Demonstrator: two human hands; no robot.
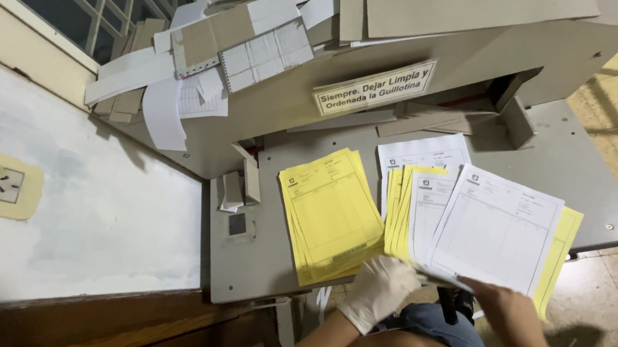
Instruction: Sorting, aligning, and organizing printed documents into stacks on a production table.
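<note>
On near edge of grey metal cutter table (584, 178): white-gloved left hand (382, 287) pinches fanned white and yellow printed forms (490, 230); bare right hand (497, 301) grips same fan's near edge. Separate yellow form stack (328, 215) lies just left.

A sign (374, 87) sits on the sloped front of the grey cutting machine (285, 106), above the paper stacks. It is a long white rectangle with a thin dark border and dark lettering in two lines, tilted so its right end rides higher. Loose card and paper scraps lie just above and to its left. No packages or screens are in sight, and no other labels can be made out.
</note>
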